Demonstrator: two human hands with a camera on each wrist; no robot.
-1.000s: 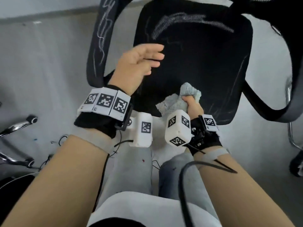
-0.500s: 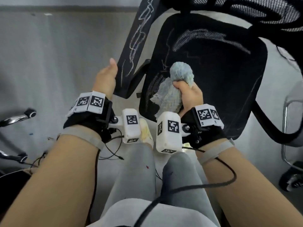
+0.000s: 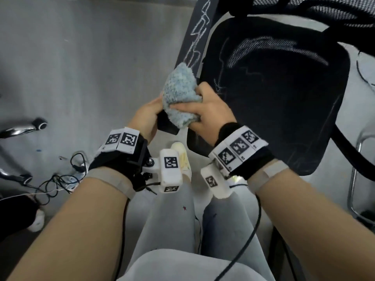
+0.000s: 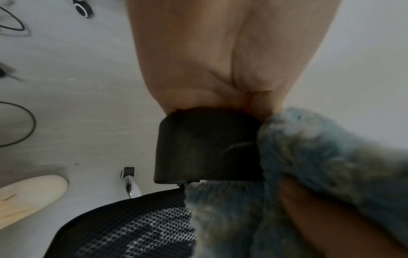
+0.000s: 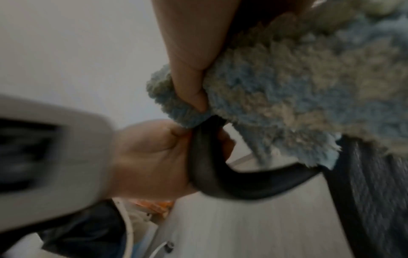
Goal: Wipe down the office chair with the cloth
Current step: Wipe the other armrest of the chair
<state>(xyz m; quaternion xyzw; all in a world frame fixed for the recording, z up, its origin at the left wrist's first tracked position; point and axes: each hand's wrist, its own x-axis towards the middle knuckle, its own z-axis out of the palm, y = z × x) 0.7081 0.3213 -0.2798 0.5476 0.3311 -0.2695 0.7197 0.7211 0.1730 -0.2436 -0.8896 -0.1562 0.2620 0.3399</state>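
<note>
While the head view hides it, the right wrist view shows my left hand (image 5: 152, 157) gripping the black armrest (image 5: 207, 167) end. My right hand (image 3: 207, 110) fingers (image 3: 182, 107) clutch the blue cloth (image 3: 178, 94), bunched on that armrest just above the left hand, beside the chair seat (image 3: 284, 88).

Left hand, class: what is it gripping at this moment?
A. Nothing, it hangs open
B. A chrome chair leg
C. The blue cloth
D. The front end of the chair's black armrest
D: the left hand curls round the front end of the black armrest, while the right hand presses the blue cloth onto it.
</note>
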